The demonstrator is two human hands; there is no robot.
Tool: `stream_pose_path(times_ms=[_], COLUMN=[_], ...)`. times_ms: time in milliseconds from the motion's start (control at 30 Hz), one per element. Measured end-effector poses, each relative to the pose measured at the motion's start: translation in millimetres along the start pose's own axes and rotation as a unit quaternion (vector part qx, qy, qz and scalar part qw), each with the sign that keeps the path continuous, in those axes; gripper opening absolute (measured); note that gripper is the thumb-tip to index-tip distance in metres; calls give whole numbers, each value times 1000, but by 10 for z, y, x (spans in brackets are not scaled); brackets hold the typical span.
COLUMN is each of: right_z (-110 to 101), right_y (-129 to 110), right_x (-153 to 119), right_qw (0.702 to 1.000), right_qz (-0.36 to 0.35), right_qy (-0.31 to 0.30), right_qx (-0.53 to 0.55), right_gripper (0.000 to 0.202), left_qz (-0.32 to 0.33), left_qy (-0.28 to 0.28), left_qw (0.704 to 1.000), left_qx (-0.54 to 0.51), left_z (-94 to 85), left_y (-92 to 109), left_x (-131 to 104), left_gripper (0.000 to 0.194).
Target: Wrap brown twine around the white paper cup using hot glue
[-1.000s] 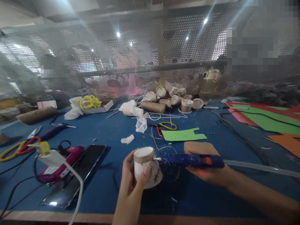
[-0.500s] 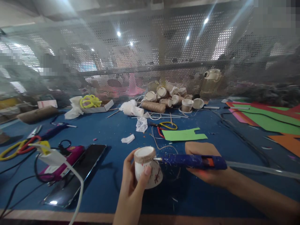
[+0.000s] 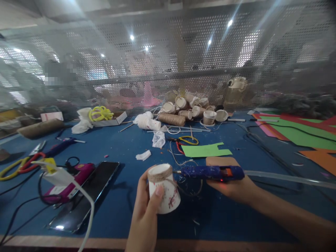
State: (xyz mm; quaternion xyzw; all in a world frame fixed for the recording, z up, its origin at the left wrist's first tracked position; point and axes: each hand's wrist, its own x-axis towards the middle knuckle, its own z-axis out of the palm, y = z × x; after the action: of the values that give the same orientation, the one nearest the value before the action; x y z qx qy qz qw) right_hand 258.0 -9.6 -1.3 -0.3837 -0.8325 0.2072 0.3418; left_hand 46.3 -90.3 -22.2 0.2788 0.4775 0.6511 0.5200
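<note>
My left hand [image 3: 147, 204] is wrapped round a white paper cup [image 3: 168, 199] with a dark red printed pattern. The cup is tilted, its base end upward, and brown twine [image 3: 160, 175] circles it near that end. A loose strand of the twine hangs to the right of the cup. In my right hand [image 3: 231, 187] is a blue hot glue gun [image 3: 207, 172], held level, with a clear glue stick [image 3: 283, 177] running out of its back. The metal nozzle points left at the twine band, close beside it; whether they touch I cannot tell.
A green paper piece [image 3: 207, 150] and yellow-and-red scissors [image 3: 189, 140] lie beyond my hands. Twine-wrapped cups [image 3: 181, 103] and a twine roll [image 3: 172, 119] are piled at the back. A phone [image 3: 86, 196] and a white cable [image 3: 90, 213] lie left; coloured paper sheets [image 3: 301, 131] lie right.
The cup has turned slightly in my left hand, showing more of its printed pattern. My right hand has shifted the glue gun a little left and up.
</note>
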Motion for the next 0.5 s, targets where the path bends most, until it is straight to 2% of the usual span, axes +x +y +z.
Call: stream_pose_path(times_ms=[300,500], right_z=[21,11], right_y=[5,-1], right_x=[-53,-46], right_qw=[998,999], right_qz=[-64,-39], right_qy=[4,4], right_qx=[-14,-6], right_gripper=[31,31], left_qz=[21,9], left_qy=[11,35], left_qw=[999,999], left_qx=[43,37], left_z=[27,31], left_y=[5,28], left_x=[-11,-11], left_gripper=[57,57])
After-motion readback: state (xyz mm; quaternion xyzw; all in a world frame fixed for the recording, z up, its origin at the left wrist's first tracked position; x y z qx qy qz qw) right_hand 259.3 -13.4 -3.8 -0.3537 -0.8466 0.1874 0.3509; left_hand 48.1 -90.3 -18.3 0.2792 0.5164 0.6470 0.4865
